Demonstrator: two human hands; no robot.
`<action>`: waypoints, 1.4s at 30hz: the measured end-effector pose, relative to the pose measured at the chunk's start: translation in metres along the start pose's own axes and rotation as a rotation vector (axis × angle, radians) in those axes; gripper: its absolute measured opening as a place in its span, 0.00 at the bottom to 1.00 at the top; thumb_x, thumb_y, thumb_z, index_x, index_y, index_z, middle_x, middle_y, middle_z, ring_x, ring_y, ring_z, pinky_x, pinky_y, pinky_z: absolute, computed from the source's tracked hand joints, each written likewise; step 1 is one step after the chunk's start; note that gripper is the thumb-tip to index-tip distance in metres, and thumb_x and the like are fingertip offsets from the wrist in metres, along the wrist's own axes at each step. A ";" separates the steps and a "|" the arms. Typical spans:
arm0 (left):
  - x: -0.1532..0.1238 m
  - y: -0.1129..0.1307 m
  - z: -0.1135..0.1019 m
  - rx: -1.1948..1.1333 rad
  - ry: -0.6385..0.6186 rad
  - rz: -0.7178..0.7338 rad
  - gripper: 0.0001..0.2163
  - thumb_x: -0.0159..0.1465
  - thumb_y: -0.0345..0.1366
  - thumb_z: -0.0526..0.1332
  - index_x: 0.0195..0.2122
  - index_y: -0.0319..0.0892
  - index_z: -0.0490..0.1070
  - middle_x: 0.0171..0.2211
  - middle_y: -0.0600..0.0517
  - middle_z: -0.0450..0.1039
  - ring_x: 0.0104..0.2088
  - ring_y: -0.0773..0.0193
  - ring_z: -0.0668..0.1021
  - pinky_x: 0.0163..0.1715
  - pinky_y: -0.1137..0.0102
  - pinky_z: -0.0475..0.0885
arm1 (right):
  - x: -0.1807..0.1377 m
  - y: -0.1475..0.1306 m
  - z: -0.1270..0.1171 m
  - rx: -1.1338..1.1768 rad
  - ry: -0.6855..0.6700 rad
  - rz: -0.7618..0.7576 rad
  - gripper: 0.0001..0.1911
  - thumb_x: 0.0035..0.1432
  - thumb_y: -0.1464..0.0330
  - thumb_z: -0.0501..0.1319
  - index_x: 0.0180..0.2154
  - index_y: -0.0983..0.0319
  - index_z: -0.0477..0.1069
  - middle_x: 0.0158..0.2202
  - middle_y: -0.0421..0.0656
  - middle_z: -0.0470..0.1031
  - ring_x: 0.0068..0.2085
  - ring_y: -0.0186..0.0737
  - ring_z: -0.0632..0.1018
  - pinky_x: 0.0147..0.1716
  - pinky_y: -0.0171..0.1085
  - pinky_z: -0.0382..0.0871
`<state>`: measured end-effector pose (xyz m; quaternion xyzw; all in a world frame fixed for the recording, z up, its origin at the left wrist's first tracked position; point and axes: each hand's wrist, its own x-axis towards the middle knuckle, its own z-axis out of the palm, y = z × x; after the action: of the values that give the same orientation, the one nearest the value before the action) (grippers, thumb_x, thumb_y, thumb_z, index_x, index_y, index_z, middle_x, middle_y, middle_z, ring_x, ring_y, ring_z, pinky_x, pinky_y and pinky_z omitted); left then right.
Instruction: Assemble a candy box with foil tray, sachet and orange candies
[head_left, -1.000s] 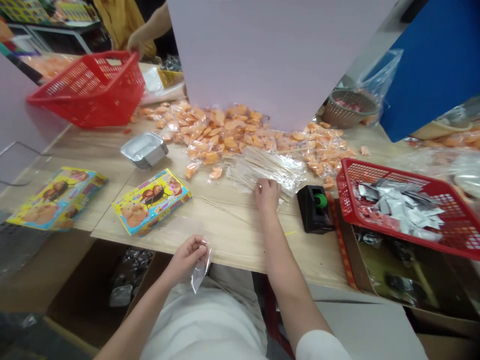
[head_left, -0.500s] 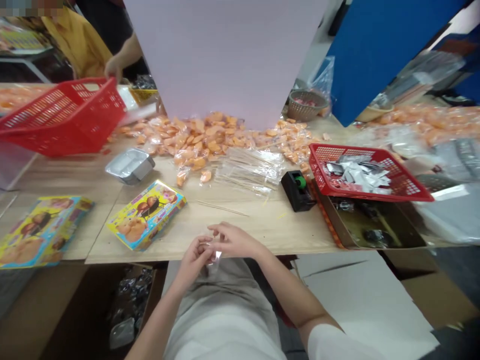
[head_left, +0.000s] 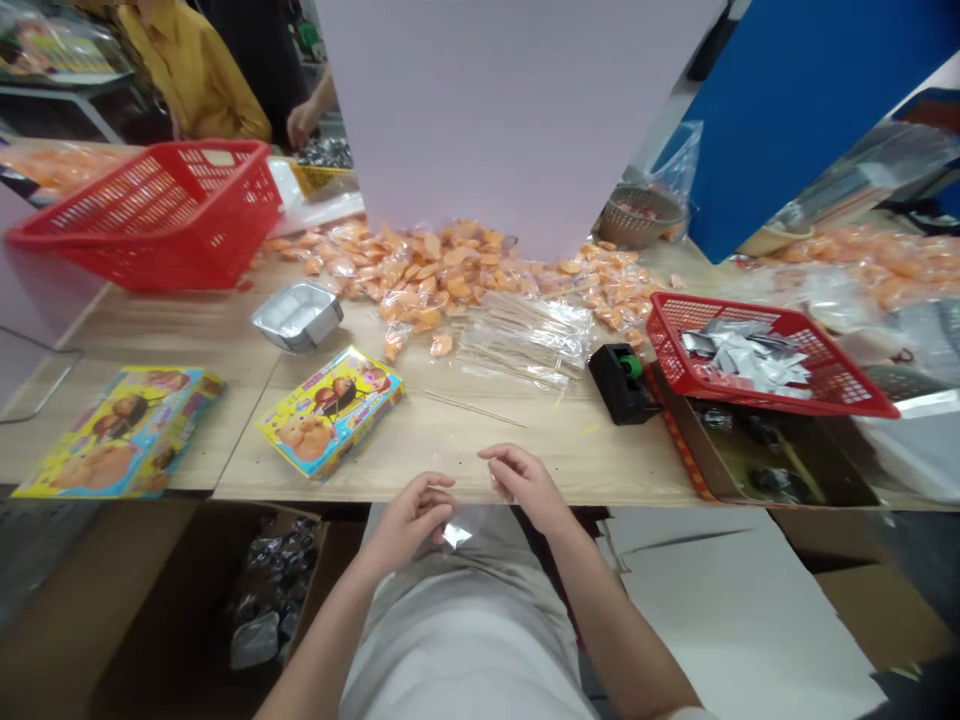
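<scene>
My left hand (head_left: 409, 520) pinches a small clear plastic bag (head_left: 456, 535) just off the table's front edge, over my lap. My right hand (head_left: 521, 488) hovers close by with curled fingers, holding nothing I can see. Beyond them on the wooden table (head_left: 480, 450) lie a loose wooden skewer (head_left: 472, 408) and a bundle of skewers in clear plastic (head_left: 525, 340). Behind those spreads a heap of orange pieces in clear bags (head_left: 427, 265).
Two yellow toy boxes (head_left: 330, 412) lie left of my hands, near a foil tray (head_left: 298, 316). To the right stand a black tape dispenser (head_left: 619, 385) and a red basket of silver sachets (head_left: 772, 350). Another red basket (head_left: 142, 215) sits far left, beyond it a co-worker's hand (head_left: 302, 124).
My right hand has come back from the skewer bundle to the small bag, met my left hand, then drawn slightly apart. The view has shifted with my head.
</scene>
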<state>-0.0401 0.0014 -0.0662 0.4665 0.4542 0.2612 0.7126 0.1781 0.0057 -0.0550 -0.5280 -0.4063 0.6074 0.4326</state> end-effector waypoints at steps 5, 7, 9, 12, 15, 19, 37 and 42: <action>-0.017 0.019 -0.005 0.218 0.109 0.186 0.17 0.61 0.46 0.64 0.48 0.43 0.72 0.49 0.41 0.76 0.51 0.52 0.76 0.52 0.58 0.69 | -0.009 0.002 -0.003 0.021 0.093 -0.029 0.19 0.55 0.53 0.65 0.41 0.61 0.74 0.20 0.33 0.63 0.19 0.28 0.62 0.18 0.32 0.55; -0.025 0.030 0.004 0.371 0.141 0.309 0.22 0.59 0.44 0.67 0.53 0.46 0.72 0.57 0.42 0.72 0.60 0.49 0.70 0.61 0.54 0.61 | -0.012 0.000 0.004 0.013 0.100 -0.072 0.18 0.57 0.54 0.64 0.40 0.61 0.74 0.20 0.32 0.62 0.18 0.27 0.61 0.18 0.32 0.55; -0.029 0.036 0.018 0.462 0.090 0.353 0.30 0.53 0.42 0.73 0.57 0.48 0.70 0.59 0.43 0.70 0.61 0.46 0.68 0.62 0.53 0.60 | -0.014 -0.004 0.014 0.008 0.090 -0.081 0.18 0.58 0.54 0.63 0.41 0.61 0.73 0.21 0.34 0.65 0.18 0.28 0.63 0.17 0.31 0.56; -0.023 0.030 0.038 0.468 0.041 0.320 0.22 0.58 0.35 0.67 0.55 0.47 0.71 0.51 0.45 0.76 0.52 0.50 0.76 0.53 0.59 0.68 | -0.016 -0.012 0.028 0.009 0.054 -0.082 0.18 0.59 0.54 0.62 0.43 0.61 0.74 0.25 0.38 0.72 0.21 0.31 0.71 0.18 0.32 0.62; -0.014 0.019 0.043 0.350 0.103 0.297 0.16 0.66 0.32 0.55 0.53 0.45 0.71 0.44 0.47 0.79 0.44 0.57 0.80 0.46 0.65 0.71 | -0.017 -0.017 0.033 0.008 0.030 -0.128 0.16 0.61 0.56 0.62 0.44 0.60 0.74 0.29 0.41 0.76 0.26 0.35 0.75 0.24 0.34 0.69; -0.010 0.015 0.031 0.182 0.121 0.215 0.16 0.64 0.38 0.59 0.53 0.43 0.72 0.36 0.49 0.80 0.37 0.58 0.80 0.40 0.67 0.73 | -0.016 -0.016 0.025 -0.090 0.069 -0.240 0.21 0.57 0.60 0.66 0.51 0.57 0.72 0.46 0.48 0.78 0.46 0.43 0.78 0.39 0.40 0.74; 0.007 0.007 0.030 -0.002 -0.142 0.063 0.21 0.54 0.50 0.70 0.43 0.43 0.74 0.37 0.46 0.79 0.40 0.56 0.79 0.42 0.64 0.74 | -0.011 -0.026 0.018 -0.013 0.133 -0.158 0.14 0.55 0.57 0.66 0.32 0.61 0.74 0.25 0.39 0.75 0.29 0.35 0.74 0.32 0.35 0.67; 0.013 0.007 0.028 0.074 -0.054 0.072 0.22 0.57 0.54 0.66 0.43 0.43 0.73 0.32 0.49 0.79 0.32 0.60 0.78 0.35 0.67 0.73 | -0.006 -0.022 0.006 0.043 0.303 -0.188 0.20 0.57 0.50 0.62 0.29 0.61 0.73 0.21 0.39 0.71 0.26 0.34 0.71 0.29 0.35 0.66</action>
<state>-0.0087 0.0024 -0.0607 0.5155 0.4272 0.2572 0.6969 0.1749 0.0061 -0.0318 -0.5638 -0.3711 0.4862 0.5550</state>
